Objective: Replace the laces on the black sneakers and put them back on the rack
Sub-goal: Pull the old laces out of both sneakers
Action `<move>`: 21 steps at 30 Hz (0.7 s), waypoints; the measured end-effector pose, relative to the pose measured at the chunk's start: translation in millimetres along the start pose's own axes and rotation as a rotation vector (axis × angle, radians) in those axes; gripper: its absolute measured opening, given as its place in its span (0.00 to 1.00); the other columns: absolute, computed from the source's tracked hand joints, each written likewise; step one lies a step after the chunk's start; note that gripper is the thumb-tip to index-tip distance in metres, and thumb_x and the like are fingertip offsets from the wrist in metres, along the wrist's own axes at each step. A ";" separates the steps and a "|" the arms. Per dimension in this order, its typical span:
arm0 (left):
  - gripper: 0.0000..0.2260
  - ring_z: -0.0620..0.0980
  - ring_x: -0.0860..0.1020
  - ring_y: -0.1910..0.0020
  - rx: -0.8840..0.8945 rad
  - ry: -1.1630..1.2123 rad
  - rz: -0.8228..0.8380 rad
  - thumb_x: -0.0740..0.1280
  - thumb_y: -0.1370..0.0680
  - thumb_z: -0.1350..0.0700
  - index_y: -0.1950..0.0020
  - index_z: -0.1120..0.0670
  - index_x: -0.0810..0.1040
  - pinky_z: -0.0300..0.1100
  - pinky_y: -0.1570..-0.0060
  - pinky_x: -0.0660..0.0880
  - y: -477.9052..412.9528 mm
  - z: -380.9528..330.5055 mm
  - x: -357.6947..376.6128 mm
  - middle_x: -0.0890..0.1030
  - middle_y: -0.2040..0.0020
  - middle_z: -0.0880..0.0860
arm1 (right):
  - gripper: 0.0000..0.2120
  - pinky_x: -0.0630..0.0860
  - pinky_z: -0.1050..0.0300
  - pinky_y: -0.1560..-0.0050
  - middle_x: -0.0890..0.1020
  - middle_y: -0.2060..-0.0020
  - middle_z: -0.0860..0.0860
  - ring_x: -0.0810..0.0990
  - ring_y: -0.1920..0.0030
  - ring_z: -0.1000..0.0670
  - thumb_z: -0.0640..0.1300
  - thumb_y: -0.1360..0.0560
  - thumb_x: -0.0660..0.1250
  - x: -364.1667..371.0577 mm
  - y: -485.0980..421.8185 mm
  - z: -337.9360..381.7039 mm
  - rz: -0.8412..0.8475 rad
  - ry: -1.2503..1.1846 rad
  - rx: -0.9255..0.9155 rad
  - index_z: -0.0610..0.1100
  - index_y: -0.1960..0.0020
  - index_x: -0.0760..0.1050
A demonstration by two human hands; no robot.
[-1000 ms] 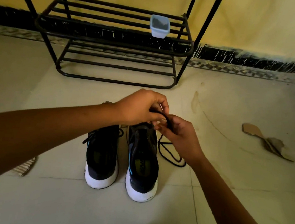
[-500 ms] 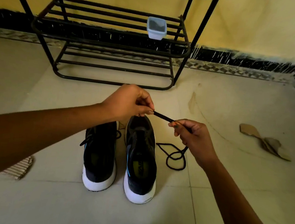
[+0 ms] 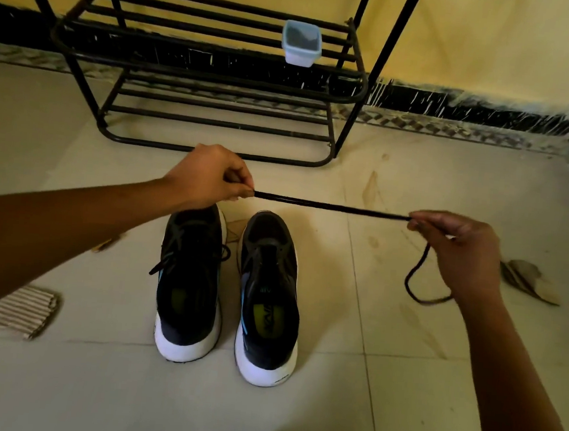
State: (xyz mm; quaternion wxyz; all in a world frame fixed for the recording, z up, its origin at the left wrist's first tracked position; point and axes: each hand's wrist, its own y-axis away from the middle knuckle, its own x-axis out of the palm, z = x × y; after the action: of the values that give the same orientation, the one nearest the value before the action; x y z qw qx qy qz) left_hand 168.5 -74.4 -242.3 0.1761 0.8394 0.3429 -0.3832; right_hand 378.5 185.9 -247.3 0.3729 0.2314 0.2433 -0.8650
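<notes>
Two black sneakers with white soles stand side by side on the tiled floor, heels toward me: the left sneaker [image 3: 189, 286] still laced, the right sneaker [image 3: 269, 296] with its eyelets bare. A black lace [image 3: 332, 206] is stretched taut above their toes. My left hand [image 3: 210, 178] pinches one end of it, and my right hand [image 3: 459, 251] pinches it farther along, with the rest hanging in a loop below that hand. The black metal shoe rack [image 3: 220, 72] stands against the wall beyond the sneakers.
A small pale plastic container [image 3: 301, 43] sits on the rack's upper shelf. A striped cloth [image 3: 23, 309] lies on the floor at the left. Crumpled cardboard pieces [image 3: 528, 279] lie at the right. Yellow wall with black skirting runs behind.
My hands have moved apart, the right one swinging well to the right, pulling the lace straight. The lace loop has lifted off the floor beside the right sneaker.
</notes>
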 end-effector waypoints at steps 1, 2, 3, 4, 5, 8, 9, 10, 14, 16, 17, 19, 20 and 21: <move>0.06 0.40 0.79 0.61 0.022 0.014 0.056 0.72 0.28 0.58 0.52 0.54 0.82 0.33 0.55 0.75 0.3 -3.8 3.1 0.82 0.58 0.49 | 0.09 0.73 0.69 0.53 0.81 0.65 0.70 0.79 0.60 0.65 0.37 0.27 0.68 -3.1 -1.3 4.6 -0.103 -0.043 -0.017 0.51 0.57 0.80; 0.07 0.39 0.79 0.59 0.049 0.008 0.108 0.72 0.28 0.57 0.50 0.53 0.82 0.33 0.52 0.75 0.4 -7.0 6.1 0.82 0.57 0.48 | 0.09 0.74 0.67 0.56 0.82 0.65 0.68 0.79 0.61 0.64 0.38 0.26 0.68 -6.8 -2.5 10.8 -0.223 -0.122 -0.022 0.52 0.56 0.80; 0.09 0.39 0.79 0.57 0.071 -0.002 0.148 0.72 0.28 0.56 0.48 0.53 0.82 0.33 0.50 0.73 0.5 -9.2 9.0 0.82 0.55 0.46 | 0.09 0.75 0.66 0.60 0.83 0.64 0.65 0.79 0.62 0.62 0.39 0.26 0.68 -11.1 -3.8 18.3 -0.349 -0.220 -0.026 0.53 0.55 0.80; 0.11 0.39 0.78 0.56 0.078 -0.011 0.177 0.72 0.28 0.56 0.47 0.53 0.81 0.32 0.49 0.73 0.9 -10.1 11.6 0.81 0.54 0.45 | 0.08 0.76 0.64 0.63 0.84 0.63 0.61 0.80 0.63 0.59 0.40 0.27 0.68 -15.6 -4.7 25.4 -0.461 -0.326 -0.030 0.53 0.54 0.80; 0.11 0.40 0.78 0.55 0.074 -0.024 0.199 0.72 0.28 0.55 0.46 0.52 0.81 0.33 0.49 0.73 1.0 -10.0 13.2 0.80 0.53 0.45 | 0.07 0.76 0.62 0.64 0.84 0.63 0.58 0.81 0.63 0.57 0.40 0.27 0.68 -19.2 -4.7 31.7 -0.541 -0.427 -0.031 0.52 0.54 0.80; 0.09 0.43 0.79 0.53 0.040 -0.102 0.263 0.71 0.27 0.53 0.47 0.50 0.81 0.38 0.48 0.73 0.6 -2.8 15.8 0.80 0.53 0.44 | 0.08 0.77 0.61 0.63 0.83 0.64 0.55 0.82 0.63 0.53 0.37 0.27 0.68 -15.9 1.1 34.1 -0.533 -0.523 0.000 0.49 0.54 0.80; 0.09 0.43 0.78 0.54 0.031 -0.130 0.283 0.70 0.26 0.53 0.47 0.50 0.81 0.39 0.48 0.73 0.6 0.3 16.1 0.80 0.53 0.44 | 0.10 0.77 0.62 0.64 0.83 0.65 0.55 0.81 0.63 0.53 0.35 0.27 0.67 -8.8 5.3 29.3 -0.469 -0.493 0.020 0.49 0.55 0.80; 0.08 0.43 0.78 0.55 0.024 -0.161 0.297 0.70 0.26 0.52 0.47 0.50 0.81 0.39 0.49 0.72 0.8 4.0 16.3 0.80 0.53 0.45 | 0.12 0.75 0.65 0.65 0.83 0.66 0.56 0.81 0.65 0.55 0.33 0.27 0.66 0.0 11.0 23.1 -0.390 -0.457 0.049 0.49 0.55 0.80; 0.08 0.42 0.75 0.56 0.008 -0.308 0.334 0.69 0.25 0.52 0.47 0.51 0.80 0.38 0.52 0.69 3.8 17.2 15.1 0.80 0.51 0.46 | 0.14 0.72 0.74 0.63 0.84 0.64 0.57 0.78 0.67 0.65 0.30 0.29 0.69 43.2 44.0 -7.2 0.080 -0.017 0.093 0.50 0.59 0.82; 0.05 0.43 0.76 0.56 -0.008 -0.354 0.377 0.69 0.25 0.52 0.51 0.50 0.80 0.36 0.57 0.70 5.9 23.2 12.8 0.81 0.51 0.47 | 0.09 0.74 0.69 0.55 0.84 0.60 0.55 0.79 0.61 0.64 0.35 0.29 0.71 66.6 61.9 -21.0 0.317 0.214 0.096 0.49 0.57 0.84; 0.04 0.43 0.76 0.57 -0.022 -0.369 0.407 0.70 0.26 0.52 0.53 0.49 0.80 0.35 0.59 0.69 7.1 25.8 11.7 0.81 0.52 0.47 | 0.08 0.74 0.67 0.51 0.84 0.58 0.56 0.80 0.58 0.61 0.37 0.28 0.71 75.8 69.2 -25.8 0.421 0.298 0.122 0.49 0.55 0.84; 0.05 0.43 0.77 0.57 -0.059 -0.393 0.461 0.71 0.27 0.50 0.55 0.50 0.79 0.36 0.59 0.71 10.5 30.2 9.9 0.81 0.54 0.47 | 0.08 0.72 0.63 0.46 0.83 0.52 0.54 0.80 0.49 0.54 0.41 0.28 0.71 87.7 80.1 -32.9 0.625 0.495 0.167 0.48 0.50 0.83; 0.06 0.44 0.78 0.57 -0.078 -0.410 0.480 0.72 0.28 0.49 0.55 0.50 0.80 0.37 0.57 0.72 12.0 31.9 9.3 0.82 0.55 0.47 | 0.09 0.72 0.61 0.44 0.82 0.49 0.52 0.78 0.45 0.51 0.42 0.28 0.71 88.8 82.3 -33.3 0.721 0.578 0.191 0.48 0.49 0.82; 0.07 0.44 0.78 0.57 -0.093 -0.426 0.494 0.72 0.28 0.49 0.54 0.51 0.81 0.38 0.56 0.72 14.3 33.5 8.0 0.82 0.56 0.47 | 0.08 0.71 0.61 0.45 0.81 0.48 0.51 0.77 0.43 0.50 0.43 0.29 0.72 88.8 82.5 -33.1 0.794 0.613 0.229 0.47 0.50 0.80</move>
State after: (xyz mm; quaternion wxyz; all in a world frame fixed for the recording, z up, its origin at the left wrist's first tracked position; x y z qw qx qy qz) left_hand 164.9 -99.6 -269.5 0.3695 0.7892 0.1017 -0.4798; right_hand 393.7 108.4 -345.1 0.5564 0.5882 0.1386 -0.5703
